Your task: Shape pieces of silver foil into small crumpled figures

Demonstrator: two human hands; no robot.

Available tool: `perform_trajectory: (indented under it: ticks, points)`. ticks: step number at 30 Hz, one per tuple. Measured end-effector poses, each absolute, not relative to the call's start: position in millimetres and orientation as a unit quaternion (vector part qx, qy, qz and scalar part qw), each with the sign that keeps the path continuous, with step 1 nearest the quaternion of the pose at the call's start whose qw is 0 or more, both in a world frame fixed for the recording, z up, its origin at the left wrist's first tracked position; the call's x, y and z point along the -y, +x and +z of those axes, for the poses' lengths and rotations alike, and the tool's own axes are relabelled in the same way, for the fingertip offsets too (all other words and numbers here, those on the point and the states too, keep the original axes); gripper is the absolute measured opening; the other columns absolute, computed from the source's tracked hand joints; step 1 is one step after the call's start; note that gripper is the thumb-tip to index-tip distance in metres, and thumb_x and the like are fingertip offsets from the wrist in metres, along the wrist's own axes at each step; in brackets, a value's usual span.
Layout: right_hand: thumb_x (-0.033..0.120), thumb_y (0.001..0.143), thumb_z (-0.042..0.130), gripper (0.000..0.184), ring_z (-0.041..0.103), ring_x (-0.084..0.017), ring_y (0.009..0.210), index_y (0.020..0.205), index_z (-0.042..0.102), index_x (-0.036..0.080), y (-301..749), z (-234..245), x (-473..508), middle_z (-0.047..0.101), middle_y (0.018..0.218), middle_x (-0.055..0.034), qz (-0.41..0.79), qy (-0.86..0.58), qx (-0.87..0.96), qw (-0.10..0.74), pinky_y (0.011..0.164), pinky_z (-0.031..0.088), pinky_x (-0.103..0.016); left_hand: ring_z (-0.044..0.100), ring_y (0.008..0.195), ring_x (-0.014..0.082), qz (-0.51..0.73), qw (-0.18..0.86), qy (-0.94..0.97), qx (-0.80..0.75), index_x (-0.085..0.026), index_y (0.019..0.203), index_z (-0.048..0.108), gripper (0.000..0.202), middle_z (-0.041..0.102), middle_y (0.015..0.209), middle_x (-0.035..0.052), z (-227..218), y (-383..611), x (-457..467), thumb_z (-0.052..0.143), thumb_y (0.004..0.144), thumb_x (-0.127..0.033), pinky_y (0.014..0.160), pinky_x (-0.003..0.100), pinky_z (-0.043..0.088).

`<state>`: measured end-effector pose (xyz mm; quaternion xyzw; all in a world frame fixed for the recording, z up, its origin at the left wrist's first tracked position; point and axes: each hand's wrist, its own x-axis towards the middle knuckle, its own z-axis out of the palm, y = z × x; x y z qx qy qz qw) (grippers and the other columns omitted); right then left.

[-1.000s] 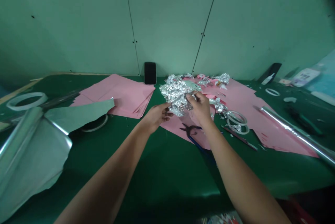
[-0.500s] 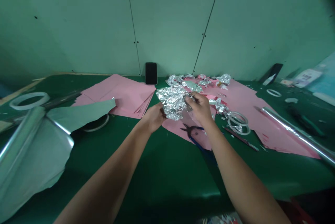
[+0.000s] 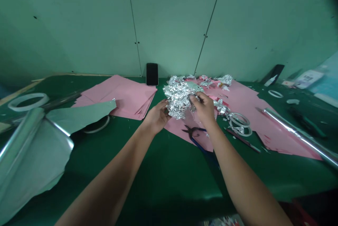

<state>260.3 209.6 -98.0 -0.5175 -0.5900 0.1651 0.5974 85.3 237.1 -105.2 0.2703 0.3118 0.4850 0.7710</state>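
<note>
A crumpled piece of aluminium foil [image 3: 178,99] is held up between my hands, above a pink sheet of paper [image 3: 175,127]. My right hand [image 3: 204,108] pinches its right side, thumb on the near face. At the left edge, my left hand [image 3: 157,116] holds the foil with curved fingers, their tips partly hidden by it. Below the foil, a pair of scissors [image 3: 195,138] with dark blue handles lies partly on the pink sheet, its lower end passing behind my right forearm.
Pink paper stacks [image 3: 124,95] lie left and right. A foil roll [image 3: 21,130] is at left, another shiny roll [image 3: 295,134] at right. A phone [image 3: 152,74] leans on the wall. Foil scraps [image 3: 225,79], tape rings [image 3: 240,119] and a cutter [image 3: 244,140] lie at right.
The crumpled foil has shifted slightly right and turned in my hands. The fingers of my left hand have loosened and spread a little at its left edge.
</note>
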Motion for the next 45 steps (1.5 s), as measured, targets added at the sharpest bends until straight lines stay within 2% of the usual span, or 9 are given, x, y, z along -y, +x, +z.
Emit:
perform_trajectory:
  ticks: [5, 10, 15, 18, 21, 28, 34, 41, 45]
  points:
    - [0.049, 0.082, 0.060, 0.037, 0.033, -0.012, 0.053, 0.061, 0.043, 0.023, 261.4, -97.8, -209.8, 0.033, 0.056, 0.0055, 0.174, -0.515, 0.596, 0.591, 0.052, 0.029, -0.026, 0.060, 0.066, 0.0162, 0.443, 0.725, 0.355, -0.391, -0.017, 0.096, 0.058, 0.013, 0.063, 0.082, 0.0068, -105.4, 84.7, -236.2, 0.054, 0.084, -0.021, 0.063, 0.031, 0.052]
    - [0.046, 0.083, 0.061, 0.037, 0.036, -0.012, 0.055, 0.058, 0.046, 0.021, 266.8, -94.4, -209.4, 0.037, 0.057, 0.0051, 0.160, -0.509, 0.613, 0.583, 0.055, 0.031, -0.026, 0.059, 0.071, 0.0151, 0.508, 0.487, 0.486, -0.518, -0.020, 0.109, 0.057, 0.025, 0.064, 0.100, 0.0071, -99.7, 71.7, -244.2, 0.051, 0.084, -0.023, 0.063, 0.029, 0.048]
    - [0.042, 0.083, 0.062, 0.035, 0.044, -0.013, 0.060, 0.057, 0.051, 0.021, 263.3, -85.9, -204.2, 0.046, 0.060, 0.0033, 0.149, -0.475, 0.669, 0.551, 0.059, 0.035, -0.027, 0.060, 0.087, 0.0171, 0.523, 0.346, 0.641, -0.443, -0.019, 0.107, 0.064, 0.031, 0.067, 0.106, 0.0080, -81.8, 61.6, -244.5, 0.051, 0.087, -0.039, 0.070, 0.027, 0.047]
    - [0.041, 0.082, 0.064, 0.025, 0.052, -0.014, 0.068, 0.068, 0.061, 0.021, 257.2, -82.2, -200.3, 0.057, 0.071, 0.0010, 0.171, -0.451, 0.703, 0.523, 0.064, 0.039, -0.029, 0.061, 0.083, 0.0176, 0.445, 0.332, 0.737, -0.385, -0.020, 0.109, 0.066, 0.035, 0.069, 0.103, 0.0074, -71.8, 62.0, -236.1, 0.058, 0.083, -0.043, 0.069, 0.028, 0.048]
    - [0.042, 0.081, 0.065, 0.023, 0.055, -0.015, 0.068, 0.072, 0.066, 0.021, 252.6, -80.1, -197.1, 0.061, 0.073, 0.0000, 0.190, -0.456, 0.714, 0.496, 0.064, 0.041, -0.030, 0.062, 0.078, 0.0175, 0.405, 0.313, 0.782, -0.356, -0.020, 0.098, 0.071, 0.028, 0.071, 0.093, 0.0057, -66.8, 63.9, -228.5, 0.061, 0.081, -0.040, 0.069, 0.028, 0.047]
    - [0.047, 0.089, 0.052, 0.028, 0.060, -0.018, 0.081, 0.098, 0.069, 0.026, 257.2, -79.1, -197.1, 0.067, 0.089, -0.0031, 0.241, -0.475, 0.672, 0.515, 0.068, 0.045, -0.032, 0.059, 0.070, 0.0176, 0.435, 0.304, 0.751, -0.394, -0.020, 0.086, 0.074, 0.017, 0.068, 0.073, 0.0032, -66.8, 62.7, -230.3, 0.067, 0.078, -0.034, 0.061, 0.027, 0.041]
    - [0.040, 0.082, 0.064, 0.025, 0.062, -0.018, 0.082, 0.100, 0.068, 0.024, 260.6, -86.1, -202.2, 0.069, 0.095, -0.0041, 0.246, -0.491, 0.666, 0.505, 0.072, 0.048, -0.034, 0.057, 0.068, 0.0171, 0.458, 0.330, 0.710, -0.420, -0.019, 0.085, 0.073, 0.021, 0.065, 0.068, 0.0030, -72.4, 60.6, -236.0, 0.066, 0.077, -0.037, 0.057, 0.025, 0.040]
    - [0.032, 0.082, 0.063, 0.018, 0.063, -0.016, 0.080, 0.096, 0.068, 0.022, 252.8, -91.0, -203.6, 0.069, 0.091, -0.0030, 0.242, -0.473, 0.670, 0.519, 0.071, 0.049, -0.033, 0.058, 0.067, 0.0170, 0.422, 0.332, 0.735, -0.413, -0.018, 0.090, 0.072, 0.027, 0.067, 0.075, 0.0045, -69.9, 60.5, -232.1, 0.065, 0.078, -0.041, 0.059, 0.027, 0.042]
    - [0.033, 0.081, 0.064, 0.017, 0.063, -0.016, 0.081, 0.095, 0.069, 0.023, 248.5, -90.3, -202.1, 0.070, 0.090, -0.0029, 0.246, -0.472, 0.666, 0.522, 0.071, 0.050, -0.032, 0.059, 0.071, 0.0185, 0.442, 0.311, 0.740, -0.400, -0.019, 0.080, 0.073, 0.023, 0.068, 0.074, 0.0048, -69.0, 60.6, -231.0, 0.066, 0.078, -0.041, 0.063, 0.028, 0.043]
